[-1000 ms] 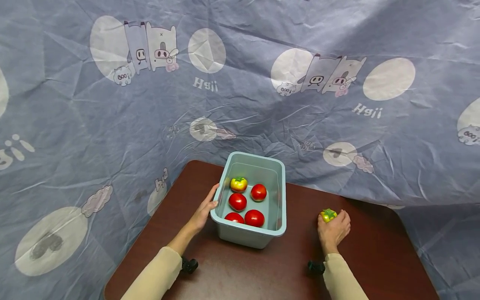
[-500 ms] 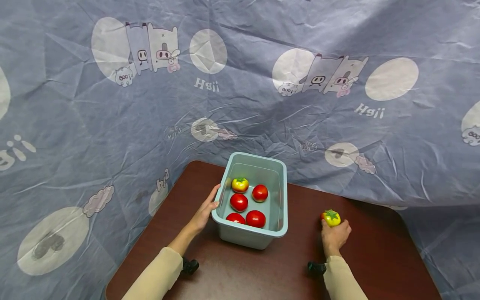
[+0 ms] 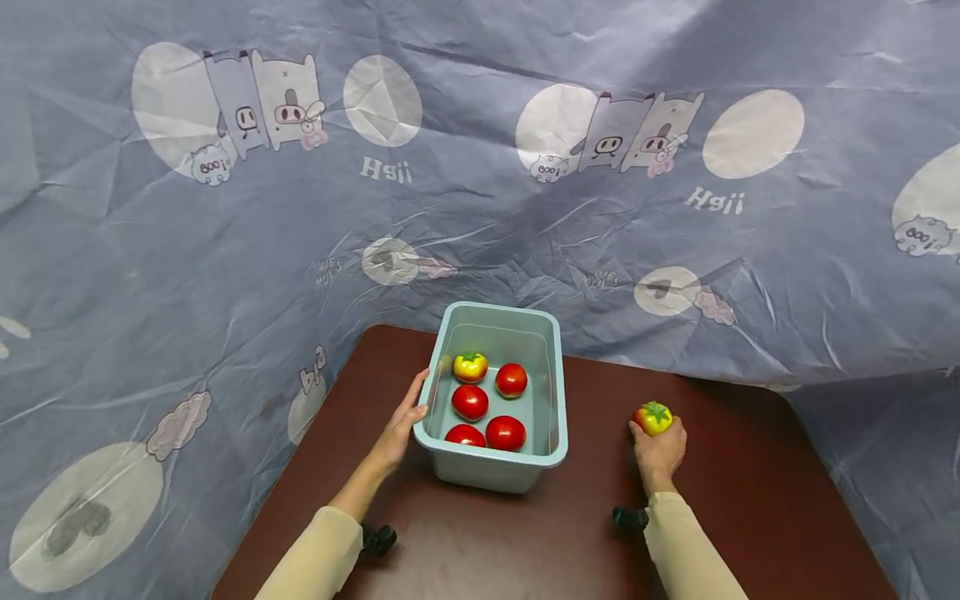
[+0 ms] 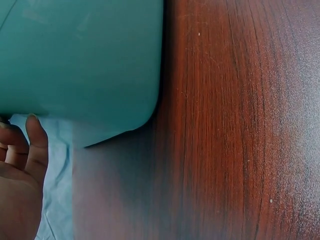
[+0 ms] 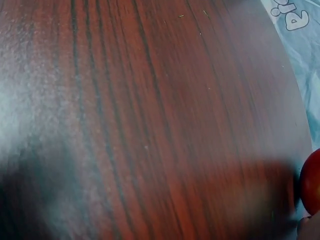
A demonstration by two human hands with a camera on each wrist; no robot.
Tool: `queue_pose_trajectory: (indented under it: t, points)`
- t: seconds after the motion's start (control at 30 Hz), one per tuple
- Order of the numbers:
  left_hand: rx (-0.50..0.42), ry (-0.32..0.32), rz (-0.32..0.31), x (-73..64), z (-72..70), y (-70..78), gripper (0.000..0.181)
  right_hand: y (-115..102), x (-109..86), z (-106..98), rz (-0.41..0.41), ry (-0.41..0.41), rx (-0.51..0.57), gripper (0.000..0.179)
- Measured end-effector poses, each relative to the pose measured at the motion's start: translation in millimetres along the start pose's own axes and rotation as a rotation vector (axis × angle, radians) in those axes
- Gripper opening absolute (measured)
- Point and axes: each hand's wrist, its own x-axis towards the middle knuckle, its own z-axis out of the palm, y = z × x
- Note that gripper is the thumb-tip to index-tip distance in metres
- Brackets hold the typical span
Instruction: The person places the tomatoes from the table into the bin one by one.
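Observation:
A light blue-green plastic bin (image 3: 487,479) stands on the table. Inside it lie several glossy tomatoes (image 3: 470,402), most showing red; one tomato (image 3: 470,367) shows its yellow top with a green calyx. My left hand (image 3: 393,437) rests against the bin's left side, its thumb and fingers touching the wall near the rim; the left wrist view catches part of this hand (image 4: 22,170) beside the bin. Right of the bin, my right hand (image 3: 662,454) grips another tomato (image 3: 654,417), calyx facing up. In the right wrist view only that tomato's red side and a bit of fingertip appear.
A dark reddish-brown wooden table (image 3: 585,550) carries the bin. Grey-blue printed fabric (image 3: 480,208) hangs behind the table and along its sides. Dark wrist cameras (image 3: 378,540) sit at both cuffs.
My right hand has turned the tomato, so its calyx now shows more fully. The left hand stays at the bin. The head view has shifted slightly.

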Motion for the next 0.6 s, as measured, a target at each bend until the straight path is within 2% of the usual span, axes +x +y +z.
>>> queue_pose_trajectory:
  t: [0.27,0.4,0.6]
  points:
    - [0.000,0.008,-0.030,-2.9,1.9,2.9,0.063,-9.5,3.6,3.6,-0.063,0.036,0.012,0.073]
    - [-0.022,0.008,-0.047,-4.4,2.0,4.1,0.065,-25.8,3.4,-1.4,-0.107,0.023,0.040,0.074]
    - [-0.029,-0.010,-0.049,-1.2,2.8,3.1,0.065,-56.8,1.0,-7.0,-0.226,0.059,0.119,0.073]
